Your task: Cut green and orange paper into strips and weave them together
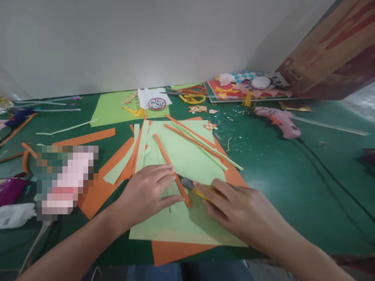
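Observation:
My right hand is closed around a yellow utility knife, its dark blade end pointing left at a narrow orange paper strip. My left hand pins that strip down, fingertips on its middle and thumb near its lower end. Beneath both hands lies a pale green paper sheet, with orange paper showing under its edges. More orange strips and pale green strips are scattered over the sheet's far part. Part of the knife handle is hidden in my right hand.
A pink glue gun with a black cord lies at right. Yellow-handled scissors, a round patterned piece and woven paper scraps are at the back. A blurred-out pink object and a white charger lie left. A brown bag stands back right.

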A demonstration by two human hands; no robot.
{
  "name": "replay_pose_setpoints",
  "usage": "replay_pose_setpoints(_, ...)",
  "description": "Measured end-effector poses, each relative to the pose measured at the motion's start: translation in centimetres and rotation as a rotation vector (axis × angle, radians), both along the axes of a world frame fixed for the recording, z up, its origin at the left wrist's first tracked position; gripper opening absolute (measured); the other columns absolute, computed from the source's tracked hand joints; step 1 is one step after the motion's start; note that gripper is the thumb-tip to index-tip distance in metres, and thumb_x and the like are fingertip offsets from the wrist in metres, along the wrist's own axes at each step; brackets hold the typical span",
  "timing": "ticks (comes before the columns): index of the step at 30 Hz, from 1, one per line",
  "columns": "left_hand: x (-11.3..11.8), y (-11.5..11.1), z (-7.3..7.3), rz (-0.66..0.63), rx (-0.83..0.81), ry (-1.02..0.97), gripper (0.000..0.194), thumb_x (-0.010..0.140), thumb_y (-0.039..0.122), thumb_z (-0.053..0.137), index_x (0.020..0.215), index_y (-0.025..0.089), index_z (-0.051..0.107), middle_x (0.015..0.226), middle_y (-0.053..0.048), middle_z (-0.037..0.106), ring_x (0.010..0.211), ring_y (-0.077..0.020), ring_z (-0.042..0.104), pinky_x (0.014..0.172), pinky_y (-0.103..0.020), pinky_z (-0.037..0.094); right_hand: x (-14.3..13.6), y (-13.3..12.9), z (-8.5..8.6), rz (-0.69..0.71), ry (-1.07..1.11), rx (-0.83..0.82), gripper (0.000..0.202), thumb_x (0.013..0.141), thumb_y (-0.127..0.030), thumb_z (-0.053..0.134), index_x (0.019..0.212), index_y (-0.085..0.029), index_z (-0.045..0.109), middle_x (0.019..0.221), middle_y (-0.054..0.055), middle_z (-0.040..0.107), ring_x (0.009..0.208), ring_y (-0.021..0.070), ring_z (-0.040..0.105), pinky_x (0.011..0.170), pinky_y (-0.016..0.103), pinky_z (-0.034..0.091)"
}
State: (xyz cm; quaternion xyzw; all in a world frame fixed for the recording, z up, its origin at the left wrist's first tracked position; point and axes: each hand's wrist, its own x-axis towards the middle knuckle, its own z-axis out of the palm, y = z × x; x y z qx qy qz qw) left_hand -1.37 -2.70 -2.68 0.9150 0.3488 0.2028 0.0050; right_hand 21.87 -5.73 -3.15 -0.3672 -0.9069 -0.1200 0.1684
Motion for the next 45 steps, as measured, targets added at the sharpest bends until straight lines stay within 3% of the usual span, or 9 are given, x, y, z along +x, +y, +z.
replay_pose_setpoints(7,0.1,-0.3,0.7,-0.115,-0.005,-0.002,0.033,0.092,0.039,0.047,0.094,0.012,0.066,0.098,-0.01,0.072,0.095,-0.0229,0.067,0.081,-0.038,0.057,0.5,-1.4,0.5,0.03,-0.004,-0.037,0.033,0.091,-0.015,0.035,0.111,-0.012,0.062,0.069,0.002,0.056,0.051,0.0106,0.05,0.045,0.027,0.033)
replay_pose_setpoints(13,0.5,-0.5,0.5,-0.14,0.048,-0.019,0.025,0.092,0.033,0.051,0.085,0.013,0.065,0.09,-0.007,0.073,0.089,-0.0208,0.069,0.075,-0.034,0.058,0.6,-2.3,0.5,0.032,0.018,-0.068,0.035,0.091,-0.012,0.032,0.109,-0.011,0.062,0.069,0.002,0.055,0.051,0.0107,0.05,0.044,0.027,0.032)
replay_pose_setpoints(21,0.7,-0.3,-0.4,0.035,0.098,-0.01,0.049,0.087,0.054,0.049,0.1,0.01,0.064,0.102,-0.013,0.07,0.097,-0.0256,0.066,0.078,-0.038,0.058,0.5,-2.2,0.6,0.032,0.022,-0.076,0.034,0.091,-0.013,0.031,0.107,-0.014,0.061,0.069,0.002,0.057,0.05,0.01,0.05,0.044,0.026,0.033)
replay_pose_setpoints(45,0.6,-0.4,-0.4,0.043,0.077,0.02,0.046,0.087,0.054,0.049,0.1,0.013,0.064,0.104,-0.012,0.07,0.098,-0.0245,0.066,0.079,-0.035,0.058,-0.2,0.3,-0.1,-0.029,-0.001,0.023,0.032,0.09,-0.017,0.039,0.108,-0.016,0.065,0.067,0.0,0.056,0.048,0.0087,0.047,0.045,0.027,0.028)
